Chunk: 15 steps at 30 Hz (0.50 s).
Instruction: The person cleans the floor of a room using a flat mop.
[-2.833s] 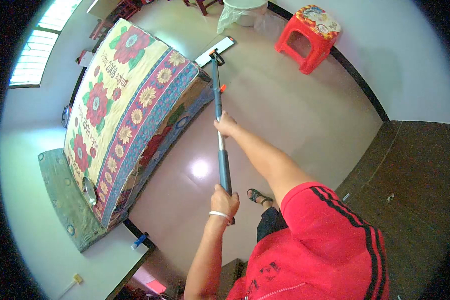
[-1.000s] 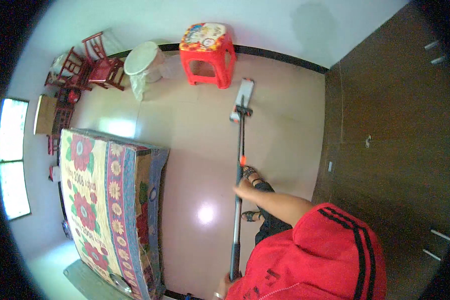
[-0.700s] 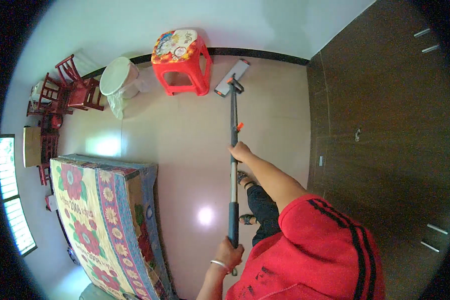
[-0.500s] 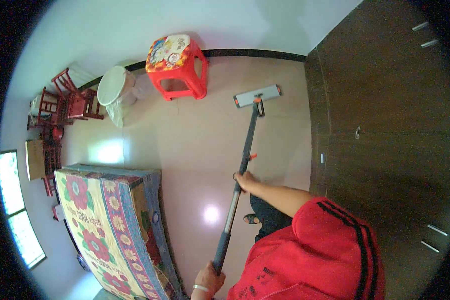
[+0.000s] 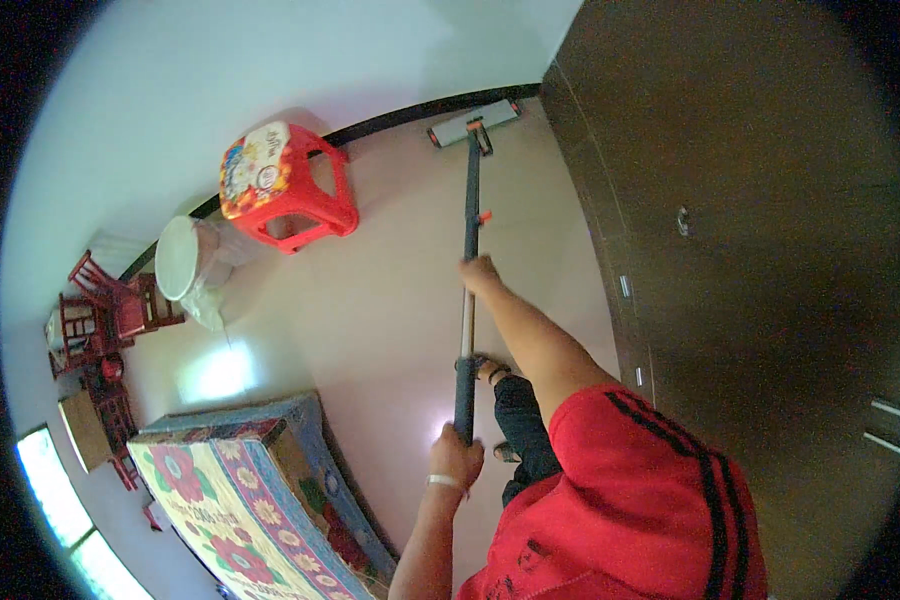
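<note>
R hand point(image 5: 481, 273) out fwd, L hand point(image 5: 455, 460) lower, both clamped rnd mop pole point(image 5: 472, 230)

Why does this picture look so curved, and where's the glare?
In the head view, the wide lens bows the black baseboard and darkens the corners; in the head view, the window looks washed out, the floor reflects a bright patch, and a smaller glow shows beside the left hand.
</note>
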### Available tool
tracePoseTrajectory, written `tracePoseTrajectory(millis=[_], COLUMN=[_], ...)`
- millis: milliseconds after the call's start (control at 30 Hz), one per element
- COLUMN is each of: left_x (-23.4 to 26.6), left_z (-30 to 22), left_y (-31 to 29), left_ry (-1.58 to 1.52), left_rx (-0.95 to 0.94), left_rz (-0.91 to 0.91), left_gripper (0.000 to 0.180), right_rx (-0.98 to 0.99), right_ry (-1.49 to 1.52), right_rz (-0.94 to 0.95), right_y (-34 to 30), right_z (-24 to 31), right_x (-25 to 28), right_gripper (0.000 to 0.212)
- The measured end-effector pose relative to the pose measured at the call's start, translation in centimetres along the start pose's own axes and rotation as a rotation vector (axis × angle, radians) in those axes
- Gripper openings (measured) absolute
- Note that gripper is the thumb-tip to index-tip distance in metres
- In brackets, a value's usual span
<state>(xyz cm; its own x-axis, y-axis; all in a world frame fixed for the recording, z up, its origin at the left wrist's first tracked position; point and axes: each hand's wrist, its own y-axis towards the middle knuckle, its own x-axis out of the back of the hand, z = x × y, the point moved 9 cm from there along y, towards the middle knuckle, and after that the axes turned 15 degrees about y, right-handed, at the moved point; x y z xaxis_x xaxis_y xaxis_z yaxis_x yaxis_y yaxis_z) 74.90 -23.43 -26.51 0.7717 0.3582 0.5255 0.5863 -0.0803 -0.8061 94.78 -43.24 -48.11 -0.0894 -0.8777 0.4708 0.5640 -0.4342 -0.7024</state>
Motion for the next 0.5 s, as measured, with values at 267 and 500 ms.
tracePoseTrajectory(millis=[267,500], left_x=[-4.0,-16.4], left_z=[-6.0,8.0], left_y=[0.0,-10.3], left_ry=[0.142,-0.034], left_rx=[-0.090,-0.060], left_rz=[0.130,0.294], left_gripper=[0.031,0.045], right_rx=[-0.024,0.208], right_ry=[-0.147,-0.300], right_rz=[-0.046,0.172], right_y=[-1.3,-14.0], right_z=[-2.0,-13.9], right_x=[8.3,2.8], right_gripper=[0.043,0.034])
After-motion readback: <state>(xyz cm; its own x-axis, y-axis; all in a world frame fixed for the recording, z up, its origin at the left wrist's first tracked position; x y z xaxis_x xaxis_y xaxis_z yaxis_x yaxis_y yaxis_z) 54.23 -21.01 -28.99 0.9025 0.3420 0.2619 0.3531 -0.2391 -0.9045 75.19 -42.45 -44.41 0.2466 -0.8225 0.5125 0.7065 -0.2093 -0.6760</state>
